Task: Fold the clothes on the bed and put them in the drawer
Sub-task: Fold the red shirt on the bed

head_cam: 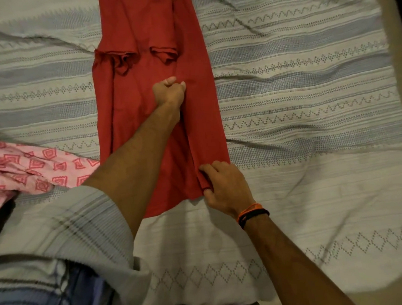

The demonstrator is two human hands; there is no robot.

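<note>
1. Pink patterned garment: lying unfolded at the bed's left edge, still waiting.
2. Red garment: lying lengthwise mid-bed, its right side being folded inward.
3. Left hand: gripping the fold, fingers curled.
4. Right hand: pinching the hem.
5. Drawer: not showing.

Warm, fairly dim indoor light falls evenly, giving soft shadows in the folds of the bedsheet. A thin dark shadow sits just under the left hand, beside its curled fingers. The rolled grey sleeve is smeared by motion blur. Wide-angle distortion bends the sheet's stripes, and the right-hand corners darken.
</note>
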